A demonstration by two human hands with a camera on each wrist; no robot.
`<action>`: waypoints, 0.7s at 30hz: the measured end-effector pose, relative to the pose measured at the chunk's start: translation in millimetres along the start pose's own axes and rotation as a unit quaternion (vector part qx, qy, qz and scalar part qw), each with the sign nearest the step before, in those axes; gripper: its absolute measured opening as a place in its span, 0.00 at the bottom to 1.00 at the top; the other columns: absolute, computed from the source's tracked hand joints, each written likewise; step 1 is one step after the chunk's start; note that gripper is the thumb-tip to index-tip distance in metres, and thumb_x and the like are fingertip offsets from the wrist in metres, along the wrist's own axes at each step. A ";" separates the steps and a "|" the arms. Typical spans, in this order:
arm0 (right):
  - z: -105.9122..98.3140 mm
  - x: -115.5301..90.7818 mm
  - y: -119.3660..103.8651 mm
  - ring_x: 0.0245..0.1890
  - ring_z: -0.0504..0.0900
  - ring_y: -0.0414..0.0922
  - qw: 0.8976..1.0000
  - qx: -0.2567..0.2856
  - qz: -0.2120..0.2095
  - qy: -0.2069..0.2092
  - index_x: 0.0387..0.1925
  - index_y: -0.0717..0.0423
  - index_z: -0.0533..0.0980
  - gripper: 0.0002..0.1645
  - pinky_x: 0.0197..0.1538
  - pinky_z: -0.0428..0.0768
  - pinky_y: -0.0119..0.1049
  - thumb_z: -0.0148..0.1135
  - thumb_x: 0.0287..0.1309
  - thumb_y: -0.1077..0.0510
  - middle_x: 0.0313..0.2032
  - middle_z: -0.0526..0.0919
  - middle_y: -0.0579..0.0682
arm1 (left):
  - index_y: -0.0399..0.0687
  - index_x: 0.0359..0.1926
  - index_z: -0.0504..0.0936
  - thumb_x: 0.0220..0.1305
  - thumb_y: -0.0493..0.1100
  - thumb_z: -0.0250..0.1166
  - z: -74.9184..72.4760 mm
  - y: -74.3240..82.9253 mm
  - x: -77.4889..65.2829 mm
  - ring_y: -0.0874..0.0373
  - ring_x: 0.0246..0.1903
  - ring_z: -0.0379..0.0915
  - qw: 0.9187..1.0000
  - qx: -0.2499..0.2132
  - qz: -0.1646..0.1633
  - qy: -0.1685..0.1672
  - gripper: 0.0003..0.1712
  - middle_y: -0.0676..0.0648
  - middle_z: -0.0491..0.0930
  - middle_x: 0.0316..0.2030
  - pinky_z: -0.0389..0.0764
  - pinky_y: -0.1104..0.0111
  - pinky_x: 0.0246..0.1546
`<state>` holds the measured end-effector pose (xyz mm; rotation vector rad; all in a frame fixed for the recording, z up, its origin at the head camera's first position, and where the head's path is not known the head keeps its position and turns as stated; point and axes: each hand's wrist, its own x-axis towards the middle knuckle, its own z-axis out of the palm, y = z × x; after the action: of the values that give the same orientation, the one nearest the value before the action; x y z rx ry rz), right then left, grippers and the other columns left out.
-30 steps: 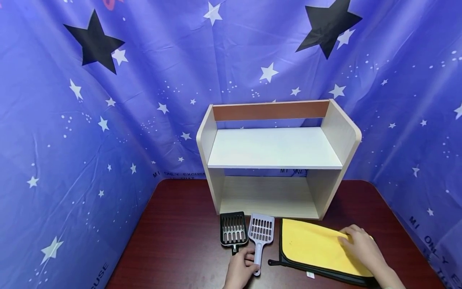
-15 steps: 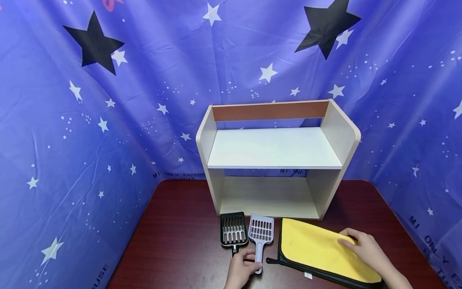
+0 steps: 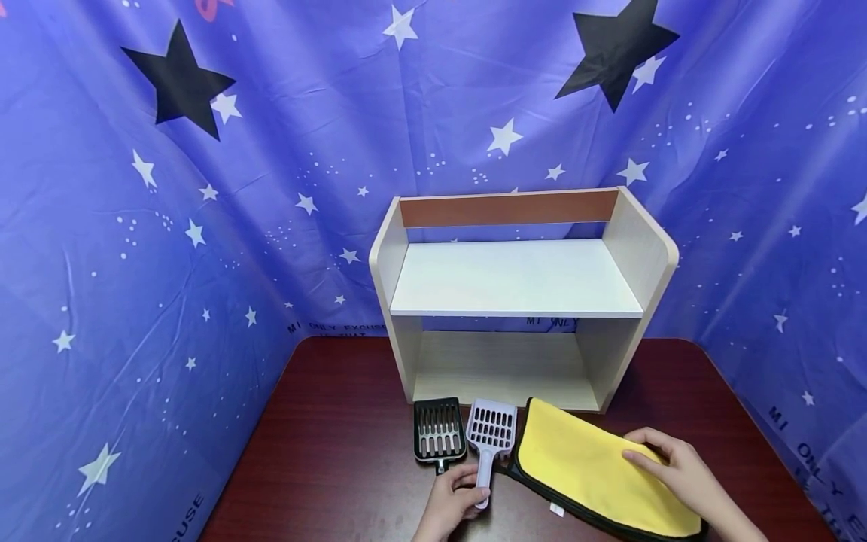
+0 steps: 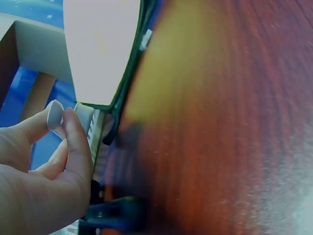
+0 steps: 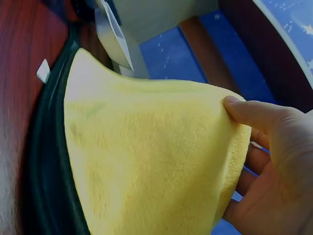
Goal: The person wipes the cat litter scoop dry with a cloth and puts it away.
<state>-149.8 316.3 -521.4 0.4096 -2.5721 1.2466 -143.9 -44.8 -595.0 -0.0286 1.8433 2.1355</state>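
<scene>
Near the front of the table, my left hand (image 3: pixel 448 500) pinches the handle of a pale lilac slotted litter scoop (image 3: pixel 491 426), its slotted head pointing toward the shelf. In the left wrist view, thumb and fingers meet at the handle's end. Just left of it lies a black-framed slotted scoop (image 3: pixel 439 430), its handle partly hidden by that hand. On the other side, my right hand (image 3: pixel 677 467) grips the far edge of a folded yellow cloth (image 3: pixel 596 470) with black trim. The right wrist view shows the thumb on top of the cloth (image 5: pixel 151 147) and the fingers beneath.
A two-tier wooden shelf (image 3: pixel 515 278) stands behind the scoops, with a white upper board and a pale lower board. Dark red tabletop (image 3: pixel 325 436) extends to the left. Blue star-printed curtains (image 3: pixel 271 188) enclose the table on the back and sides.
The right hand has drawn the cloth leftward; its left end now lies against the lilac scoop, with the loop partly behind the scoop. The lilac scoop has shifted slightly in the left hand's grip.
</scene>
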 end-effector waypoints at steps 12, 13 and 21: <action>10.1 10.6 -24.1 0.56 0.79 0.27 0.993 0.100 -0.060 0.012 0.39 0.56 0.80 0.13 0.52 0.76 0.16 0.62 0.58 0.75 0.53 0.85 0.44 | 0.20 0.61 0.68 0.59 0.28 0.64 -3.3 14.2 -6.4 0.68 0.33 0.80 1.000 -0.013 0.023 -0.016 0.30 0.37 0.82 0.48 0.82 0.78 0.29; 11.1 11.5 -25.6 0.56 0.79 0.27 0.993 0.103 -0.064 0.012 0.39 0.57 0.80 0.13 0.52 0.76 0.16 0.62 0.58 0.75 0.53 0.85 0.44 | 0.20 0.61 0.68 0.59 0.28 0.64 -3.1 15.4 -7.1 0.69 0.33 0.80 0.999 -0.015 0.025 -0.018 0.30 0.37 0.82 0.48 0.81 0.78 0.29; 22.0 19.0 -35.7 0.66 0.73 0.35 0.980 0.127 -0.154 0.022 0.38 0.58 0.78 0.21 0.66 0.67 0.17 0.63 0.49 0.82 0.55 0.84 0.55 | 0.20 0.61 0.68 0.59 0.29 0.64 -1.4 25.5 -11.3 0.70 0.31 0.80 0.999 -0.021 0.038 -0.031 0.30 0.41 0.82 0.46 0.81 0.77 0.29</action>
<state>-156.9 275.0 -502.4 0.7880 -2.2092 1.4475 -139.9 -51.6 -568.3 0.0991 1.7900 2.2002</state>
